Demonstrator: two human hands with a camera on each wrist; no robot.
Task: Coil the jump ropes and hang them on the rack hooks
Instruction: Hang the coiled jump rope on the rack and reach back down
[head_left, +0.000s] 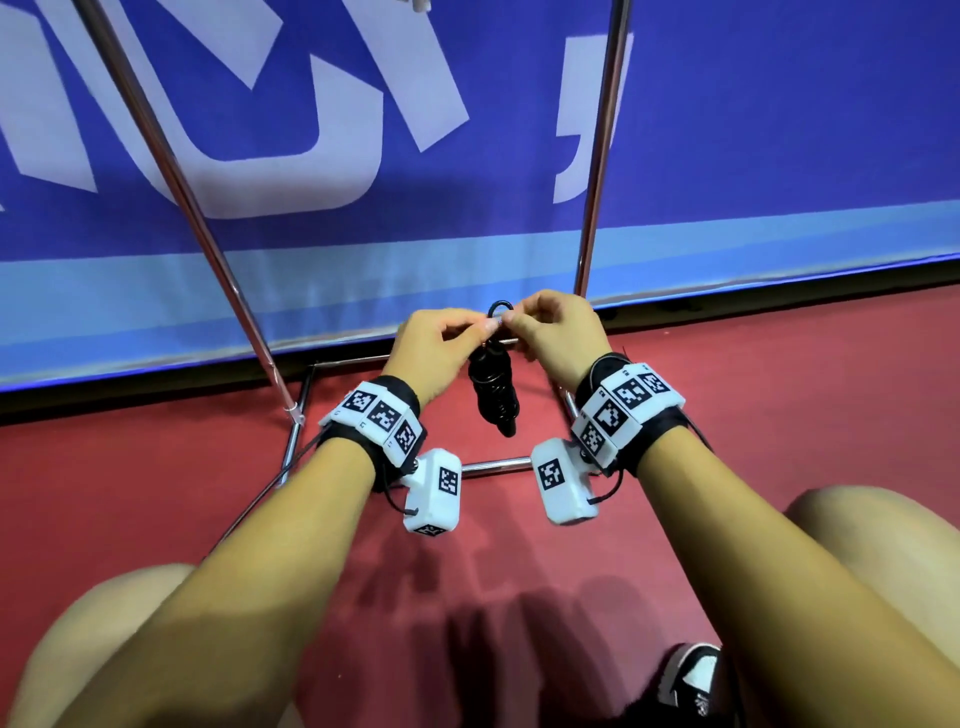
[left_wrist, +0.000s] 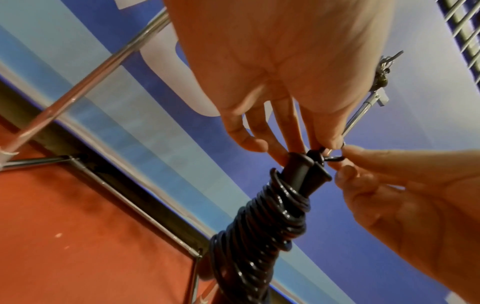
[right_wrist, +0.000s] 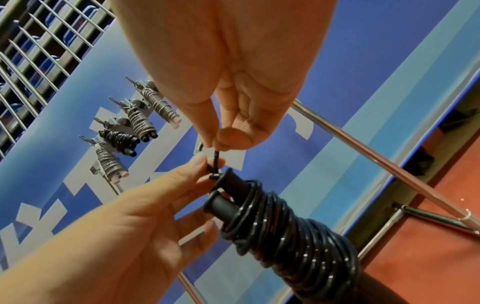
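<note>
From the head view I have my left hand (head_left: 434, 345) and right hand (head_left: 558, 332) both pinching the small loop atop the wound black jump rope (head_left: 492, 389), which dangles low before the rack (head_left: 597, 171); the left wrist view shows its coils finished, and the right wrist view shows four bundles (right_wrist: 124, 133) already hooked, so only hanging this one remains, I judge.

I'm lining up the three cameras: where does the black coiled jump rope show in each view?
Head: black coiled jump rope hangs at centre, between the wrists, below the left hand and right hand.
Left wrist: lower centre, running up to the fingertips.
Right wrist: lower right.
Shared landmark: the small black loop both hands pinch.
</note>
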